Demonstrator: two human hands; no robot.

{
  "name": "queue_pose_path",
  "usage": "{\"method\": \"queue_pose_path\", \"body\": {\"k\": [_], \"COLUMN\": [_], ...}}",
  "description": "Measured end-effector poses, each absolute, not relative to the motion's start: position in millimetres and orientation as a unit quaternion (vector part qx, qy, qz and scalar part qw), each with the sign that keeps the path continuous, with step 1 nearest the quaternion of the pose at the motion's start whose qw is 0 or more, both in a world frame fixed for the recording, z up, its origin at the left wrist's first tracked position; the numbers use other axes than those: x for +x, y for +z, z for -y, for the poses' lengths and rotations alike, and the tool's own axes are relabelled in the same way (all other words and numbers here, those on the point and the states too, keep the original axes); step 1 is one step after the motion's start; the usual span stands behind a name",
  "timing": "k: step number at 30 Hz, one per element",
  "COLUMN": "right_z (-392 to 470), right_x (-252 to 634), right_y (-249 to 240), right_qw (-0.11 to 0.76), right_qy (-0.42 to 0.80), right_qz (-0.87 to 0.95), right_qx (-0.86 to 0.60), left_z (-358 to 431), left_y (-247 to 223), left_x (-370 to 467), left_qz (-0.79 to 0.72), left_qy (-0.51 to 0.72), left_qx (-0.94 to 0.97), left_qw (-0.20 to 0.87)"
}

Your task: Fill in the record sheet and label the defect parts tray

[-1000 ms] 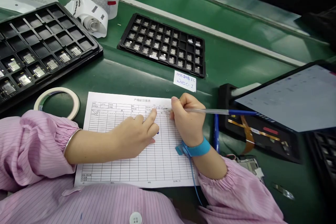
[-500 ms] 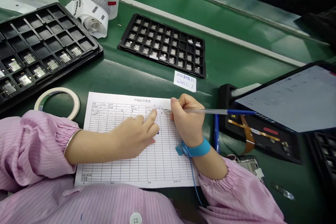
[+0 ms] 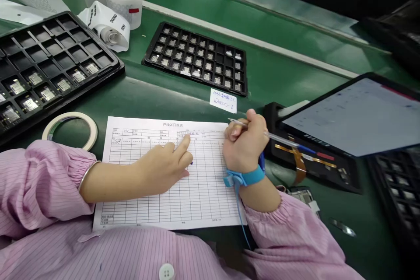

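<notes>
My right hand grips a clear-barrelled pen with a blue end. It is raised at the right edge of a printed form, the pen tip pointing up and left, off the paper. A blue wrist strap with a cord circles that wrist. My left hand rests on the form, index finger stretched out at the handwriting in the upper rows. Its other fingers are curled; a small dark blue bit shows between fingertip and thumb, too little to name.
A large black tray with small metal parts is at left, beside a tape roll. Label rolls stand behind. A smaller filled tray and a handwritten note lie ahead. A tilted screen is at right.
My right hand has lifted off the form's upper rows and turned, moving right, and the pen tip has swung up. The left hand stays on the paper. The view has shifted slightly.
</notes>
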State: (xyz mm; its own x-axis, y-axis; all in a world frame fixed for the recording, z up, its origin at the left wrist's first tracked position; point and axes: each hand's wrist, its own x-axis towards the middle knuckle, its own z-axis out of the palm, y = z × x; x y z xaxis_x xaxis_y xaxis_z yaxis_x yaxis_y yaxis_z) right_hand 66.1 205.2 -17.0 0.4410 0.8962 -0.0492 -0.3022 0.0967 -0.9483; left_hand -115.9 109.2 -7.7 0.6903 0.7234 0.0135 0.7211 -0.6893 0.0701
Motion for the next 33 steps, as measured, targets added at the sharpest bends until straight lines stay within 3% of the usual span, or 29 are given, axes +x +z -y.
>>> {"method": "queue_pose_path", "body": {"k": [6,12,15,26,33], "right_z": [-204,-202,-200,-193,-191], "right_x": [61,76,88,86,93], "right_y": [-16,-11,-15,-10,11], "right_qw": [0.682,0.530,0.487,0.473,0.538], "right_qy": [0.446,0.559,0.540,0.405,0.347], "right_qz": [0.240,0.352,0.453,0.593,0.580], "right_qx": [-0.529,-0.531,-0.516,-0.511,-0.503], "left_z": [-97,-111,-114,-112,-112], "left_y": [14,12,3,-11,-8], "left_x": [-99,-56,-51,-52,-53], "left_qz": [-0.399,-0.451,-0.450,-0.430,-0.417], "left_qy": [-0.096,-0.053,-0.017,0.025,0.025], "left_qx": [0.910,0.890,0.892,0.902,0.909], "left_qw": [0.052,0.040,0.034,0.008,0.011]}}
